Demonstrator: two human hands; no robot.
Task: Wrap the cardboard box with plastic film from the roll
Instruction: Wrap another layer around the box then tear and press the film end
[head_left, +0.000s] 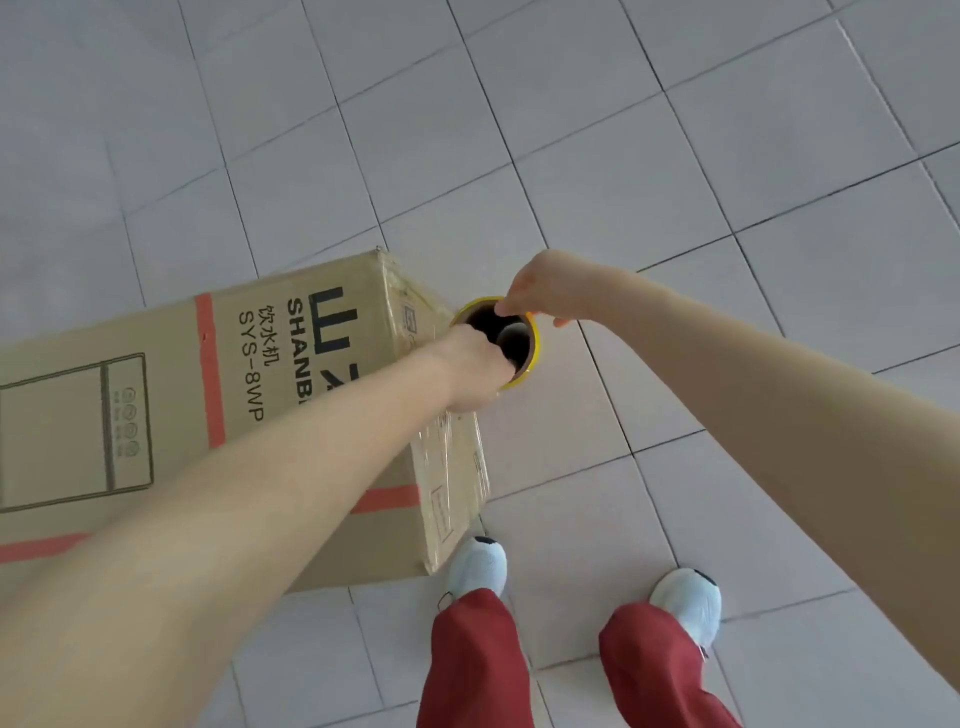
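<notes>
Cardboard box (156, 415) has film (449, 460) on its end; left hand (480, 371) and right hand (540, 291) grip roll (535, 345).

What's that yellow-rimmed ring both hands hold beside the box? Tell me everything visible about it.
It is the film roll, seen end-on: a yellow rim around a brown, cardboard-looking tube, dark and hollow inside. It is held upright beside one end of the cardboard box. The left hand hooks fingers into the core; the right hand pinches the far rim.

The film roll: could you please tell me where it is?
Head view, centre: the roll stands upright beside the right end of the cardboard box, left hand and right hand gripping its rim.
</notes>
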